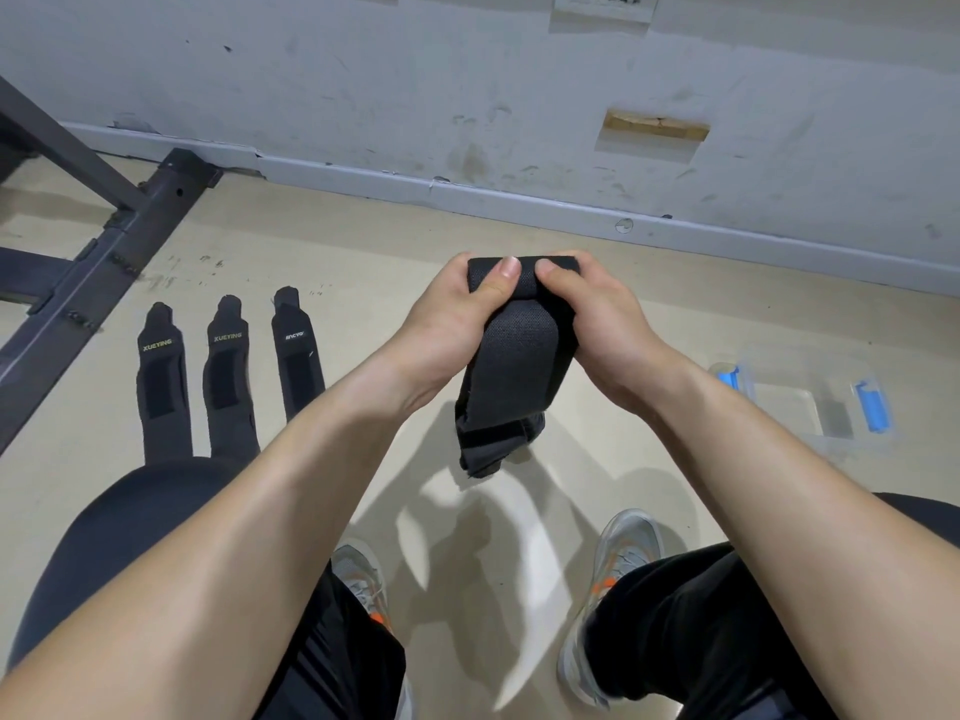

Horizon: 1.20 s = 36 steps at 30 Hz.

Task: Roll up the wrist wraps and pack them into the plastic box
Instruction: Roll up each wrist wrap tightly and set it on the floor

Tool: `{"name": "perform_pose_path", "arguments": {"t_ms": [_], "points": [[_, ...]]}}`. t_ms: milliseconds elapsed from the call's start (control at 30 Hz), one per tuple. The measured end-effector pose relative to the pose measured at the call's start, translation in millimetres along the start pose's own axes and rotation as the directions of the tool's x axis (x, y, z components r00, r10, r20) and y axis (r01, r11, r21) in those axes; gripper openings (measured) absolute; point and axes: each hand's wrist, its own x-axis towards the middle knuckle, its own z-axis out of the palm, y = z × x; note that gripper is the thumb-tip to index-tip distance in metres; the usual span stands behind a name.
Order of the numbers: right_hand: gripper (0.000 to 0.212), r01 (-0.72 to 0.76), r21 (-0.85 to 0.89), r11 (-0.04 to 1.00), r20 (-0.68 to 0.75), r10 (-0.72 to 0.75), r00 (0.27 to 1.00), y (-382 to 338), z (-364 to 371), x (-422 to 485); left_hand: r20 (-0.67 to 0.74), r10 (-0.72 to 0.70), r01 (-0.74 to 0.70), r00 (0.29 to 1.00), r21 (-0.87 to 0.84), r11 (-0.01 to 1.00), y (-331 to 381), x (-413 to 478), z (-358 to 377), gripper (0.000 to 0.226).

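A black wrist wrap (pixel 511 366) hangs in the air in front of me, its top end partly rolled and its loose tail dangling toward the floor. My left hand (pixel 457 314) grips the roll from the left with the thumb pressed on top. On the right side, my right hand (pixel 587 309) grips the same roll, thumb beside the other thumb. Three more black wrist wraps (pixel 161 376) (pixel 226 366) (pixel 296 350) lie flat side by side on the floor at the left. The clear plastic box (pixel 802 407) with blue latches sits on the floor at the right.
A dark metal frame (pixel 114 241) of gym equipment stands at the far left against the scuffed wall (pixel 467 96). My knees and grey-orange shoes (pixel 623 558) are below the hands. A black rounded pad (pixel 130 522) lies over the near ends of the flat wraps.
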Motion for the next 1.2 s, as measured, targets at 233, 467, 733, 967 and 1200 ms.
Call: {"name": "perform_pose_path", "arguments": {"t_ms": [233,467,733,967,1200], "points": [[0.025,-0.017,0.037,0.999,0.016,0.017,1.000,-3.1,4.2,-2.0,0.037,0.144,-0.144,0.989,-0.009,0.990,2.6,-3.3,-5.3,0.019],[0.043,0.033,-0.045,0.998,0.008,-0.033,0.999,-2.7,4.1,-4.3,0.086,0.108,-0.110,0.990,0.025,0.994,5.8,-3.7,-8.2,0.024],[0.012,0.080,-0.011,0.997,0.024,-0.079,0.997,1.9,1.5,-1.8,-0.012,-0.038,0.037,0.999,-0.074,0.997,11.7,-3.1,0.7,0.058],[0.022,-0.038,0.204,0.978,0.047,0.029,0.998,-6.9,1.0,1.0,-0.053,0.090,-0.092,0.994,-0.025,0.995,6.6,-4.4,-2.2,0.013],[0.043,-0.085,0.067,0.994,0.038,0.083,0.996,-9.2,5.3,-5.5,-0.011,0.163,-0.163,0.987,0.025,0.986,9.3,-5.9,-6.2,0.020]]}}
